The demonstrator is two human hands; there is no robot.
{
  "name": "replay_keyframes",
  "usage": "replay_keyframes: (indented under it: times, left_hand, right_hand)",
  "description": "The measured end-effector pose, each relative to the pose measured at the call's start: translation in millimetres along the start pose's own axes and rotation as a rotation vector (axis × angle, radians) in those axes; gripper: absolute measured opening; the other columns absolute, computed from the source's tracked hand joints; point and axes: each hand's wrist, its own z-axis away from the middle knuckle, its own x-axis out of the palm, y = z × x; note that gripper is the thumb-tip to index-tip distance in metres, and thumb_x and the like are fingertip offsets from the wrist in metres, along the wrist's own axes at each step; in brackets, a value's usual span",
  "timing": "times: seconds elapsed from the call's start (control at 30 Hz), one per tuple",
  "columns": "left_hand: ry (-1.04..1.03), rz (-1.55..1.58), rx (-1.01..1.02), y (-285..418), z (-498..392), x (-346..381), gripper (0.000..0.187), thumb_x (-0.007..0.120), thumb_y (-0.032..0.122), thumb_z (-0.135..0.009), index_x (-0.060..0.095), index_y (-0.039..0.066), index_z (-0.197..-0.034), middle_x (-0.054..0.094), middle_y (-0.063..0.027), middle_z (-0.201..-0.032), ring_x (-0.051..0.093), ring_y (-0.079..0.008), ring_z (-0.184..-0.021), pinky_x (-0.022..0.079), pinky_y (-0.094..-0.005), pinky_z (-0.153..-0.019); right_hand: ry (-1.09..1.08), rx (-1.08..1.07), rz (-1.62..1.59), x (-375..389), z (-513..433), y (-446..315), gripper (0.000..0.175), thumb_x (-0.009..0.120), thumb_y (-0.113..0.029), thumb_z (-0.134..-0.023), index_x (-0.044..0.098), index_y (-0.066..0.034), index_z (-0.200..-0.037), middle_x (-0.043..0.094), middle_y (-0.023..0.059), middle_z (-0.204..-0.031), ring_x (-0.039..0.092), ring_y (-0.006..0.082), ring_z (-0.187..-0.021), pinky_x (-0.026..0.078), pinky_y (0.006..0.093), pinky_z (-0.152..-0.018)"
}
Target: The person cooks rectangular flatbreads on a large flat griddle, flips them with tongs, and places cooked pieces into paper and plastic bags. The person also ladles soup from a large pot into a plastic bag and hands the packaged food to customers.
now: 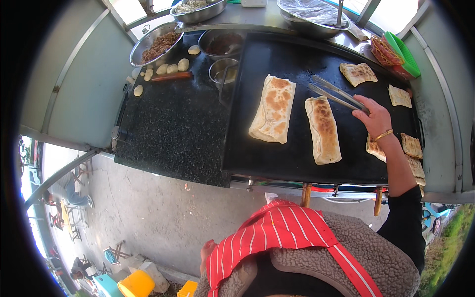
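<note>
My right hand (374, 116) grips a pair of metal tongs (339, 94) over the black griddle (256, 159). The tongs' tips are apart with nothing between them, just above the far end of a narrow browned stuffed flatbread (323, 131). To its left lies a wider folded flatbread (275, 109) with brown patches. Another stuffed flatbread (375, 148) is partly hidden under my right forearm. My left hand (207, 252) hangs low beside the red striped apron (267, 234); only part of it shows, and its fingers are hard to make out.
Smaller flatbreads (358, 73) lie along the griddle's right side. On the dark stone counter (170, 130) are dough balls (172, 68), a wooden rolling pin (172, 76) and a bowl of filling (159, 46). A plastic-covered metal basin (315, 18) and a green basket (402, 54) stand behind the griddle.
</note>
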Motion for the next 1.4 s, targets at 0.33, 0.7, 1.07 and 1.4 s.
replay_keyframes:
  times: [0.33,0.7,1.07,1.4]
  left_hand:
    - [-0.005,-0.173,-0.005,2,38,9,0.034,0.058,0.026,-0.084,0.062,0.010,-0.114,0.068,-0.0100,-0.091,0.065,-0.0195,-0.079,0.051,-0.0340,-0.074]
    - [0.109,-0.168,0.055,1,64,32,0.040,0.060,0.013,-0.077,0.062,0.013,-0.117,0.067,-0.0125,-0.098,0.065,-0.0248,-0.088,0.051,-0.0362,-0.077]
    - [0.153,0.229,-0.219,-87,106,61,0.018,0.053,0.015,-0.076,0.069,0.009,-0.082,0.063,-0.0112,-0.066,0.061,-0.0245,-0.054,0.050,-0.0376,-0.049]
    - [0.080,0.215,-0.220,-116,114,103,0.015,0.051,0.010,-0.076,0.066,0.007,-0.077,0.062,-0.0099,-0.061,0.061,-0.0214,-0.049,0.050,-0.0350,-0.047]
  right_hand:
    - [-0.316,0.482,-0.996,-4,53,-17,0.031,0.055,-0.014,-0.091,0.056,0.0017,-0.118,0.053,0.0015,-0.058,0.035,-0.0006,-0.037,0.020,0.0153,-0.034]
    - [-1.024,-0.009,-0.819,57,37,-113,0.035,0.054,-0.028,-0.092,0.055,-0.0069,-0.120,0.061,0.0080,-0.094,0.056,0.0135,-0.067,0.044,0.0264,-0.054]
    - [-1.014,0.099,-1.053,75,54,-246,0.030,0.056,-0.017,-0.092,0.058,0.0023,-0.114,0.057,-0.0008,-0.070,0.042,0.0041,-0.047,0.029,0.0183,-0.040]
    - [-1.130,-0.029,-1.104,87,52,-263,0.035,0.059,-0.020,-0.091,0.054,0.0026,-0.116,0.058,0.0059,-0.063,0.034,0.0032,-0.036,0.023,0.0167,-0.033]
